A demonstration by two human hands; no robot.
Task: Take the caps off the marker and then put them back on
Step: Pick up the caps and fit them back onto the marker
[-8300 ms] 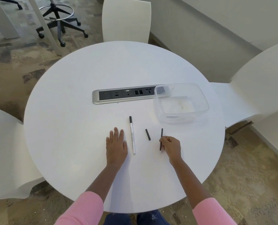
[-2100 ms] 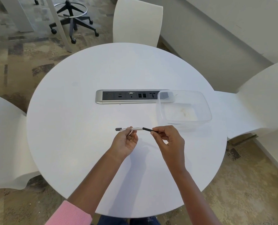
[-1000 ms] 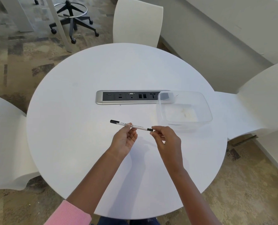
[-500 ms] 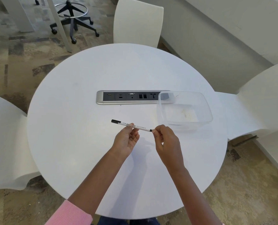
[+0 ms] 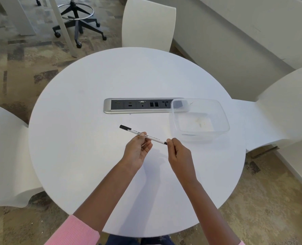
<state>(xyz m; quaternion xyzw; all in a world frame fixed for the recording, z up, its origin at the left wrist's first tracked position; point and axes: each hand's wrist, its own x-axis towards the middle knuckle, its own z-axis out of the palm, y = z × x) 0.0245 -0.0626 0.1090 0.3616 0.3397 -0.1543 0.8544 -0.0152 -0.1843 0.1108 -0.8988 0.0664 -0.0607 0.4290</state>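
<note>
While the fingers (image 5: pixel 170 141) of the right hand (image 5: pixel 179 154) are curled into a pinch around the near cap (image 5: pixel 165 143), of which only a sliver of black shows, the fingers (image 5: pixel 143 137) of the left hand (image 5: pixel 137 151) grip the white barrel of the marker (image 5: pixel 153 138) at about its middle. The marker is held in the air just above the tabletop (image 5: pixel 93 85), slanting from 10 o'clock down to 4 o'clock, and the far cap (image 5: pixel 124 127) sits on its 10 o'clock end. With black at both of the 2 ends, the step in hand looks like work on the near cap, though whether it is being pressed home or is about to be pulled I cannot tell. Either way the next move calls for a straight push or pull along the barrel's line, with the left hand bracing firmly so the thin marker does not twist. A clear container (image 5: pixel 222 117) stands at 2 o'clock from the hands, and a socket panel (image 5: pixel 138 105) lies at 12 o'clock.
</note>
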